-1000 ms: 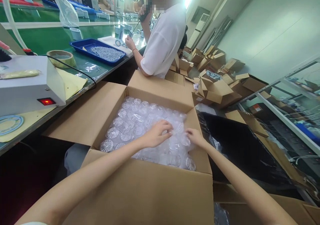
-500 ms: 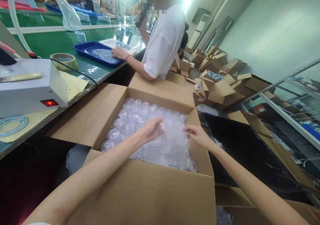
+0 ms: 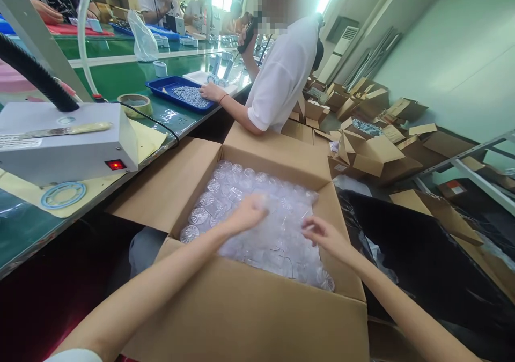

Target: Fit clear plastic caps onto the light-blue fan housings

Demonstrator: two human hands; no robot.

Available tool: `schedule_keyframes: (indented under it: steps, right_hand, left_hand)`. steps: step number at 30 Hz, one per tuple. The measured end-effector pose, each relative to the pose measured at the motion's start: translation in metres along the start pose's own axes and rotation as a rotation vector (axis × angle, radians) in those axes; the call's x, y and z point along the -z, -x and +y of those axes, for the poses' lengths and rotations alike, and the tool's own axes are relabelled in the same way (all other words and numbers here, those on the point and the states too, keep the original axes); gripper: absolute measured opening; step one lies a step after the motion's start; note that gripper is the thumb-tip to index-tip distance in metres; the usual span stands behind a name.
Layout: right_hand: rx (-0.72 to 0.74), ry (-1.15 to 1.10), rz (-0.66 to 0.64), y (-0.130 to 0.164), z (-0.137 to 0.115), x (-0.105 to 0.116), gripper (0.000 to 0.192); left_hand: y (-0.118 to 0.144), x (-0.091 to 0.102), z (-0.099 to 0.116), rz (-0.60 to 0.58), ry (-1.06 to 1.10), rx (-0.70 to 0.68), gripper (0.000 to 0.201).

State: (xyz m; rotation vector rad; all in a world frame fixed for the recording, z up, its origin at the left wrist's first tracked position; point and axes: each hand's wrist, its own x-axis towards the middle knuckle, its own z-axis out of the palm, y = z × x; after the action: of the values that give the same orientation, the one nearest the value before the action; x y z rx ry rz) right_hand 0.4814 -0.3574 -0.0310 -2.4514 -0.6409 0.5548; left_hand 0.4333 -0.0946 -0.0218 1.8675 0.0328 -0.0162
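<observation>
An open cardboard box holds rows of clear plastic parts with round, ribbed ends, standing close together. My left hand is over the middle of the box, its fingers closed on some clear plastic; motion blur hides the exact shape. Translucent plastic lies across the parts between my hands. At the box's right side is my right hand, fingers apart and slightly curled, just above the plastic, with nothing visible in them.
Left of the box is a green bench bearing a white machine with a red-lit switch, a tape roll and a blue tray. A co-worker in a white shirt stands beyond the box. Black plastic sheeting lies right.
The view has shifted, so the scene sits further right and lower. My left hand has moved left across the box, away from my right hand. My right hand's fingers have loosened from the plastic.
</observation>
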Motion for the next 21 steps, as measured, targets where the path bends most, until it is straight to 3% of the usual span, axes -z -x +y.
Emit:
schedule_keyframes:
  steps: [4, 7, 11, 15, 18, 21]
  right_hand:
    - [-0.212, 0.255, -0.098, 0.027, 0.054, -0.021, 0.035]
    - [-0.259, 0.353, -0.113, 0.041, 0.072, -0.033, 0.032]
    - [-0.2, 0.352, -0.119, 0.037, 0.07, -0.026, 0.03]
    - [-0.098, 0.292, -0.064, 0.033, 0.058, 0.0, 0.026]
    - [-0.037, 0.227, -0.078, 0.037, 0.047, 0.019, 0.023]
    - [-0.023, 0.198, -0.002, 0.038, 0.037, 0.034, 0.028]
  left_hand:
    - [-0.005, 0.077, -0.013, 0.211, -0.354, 0.127, 0.02]
    - [0.002, 0.103, -0.026, 0.125, -0.583, 0.23, 0.021]
    - [0.013, 0.092, -0.045, -0.114, -0.756, 0.312, 0.034]
    - [0.011, 0.082, -0.055, -0.18, -0.796, 0.294, 0.054]
    - [0.006, 0.078, -0.048, -0.27, -0.694, 0.175, 0.073]
    - [0.003, 0.061, -0.035, -0.464, -0.53, -0.002, 0.061]
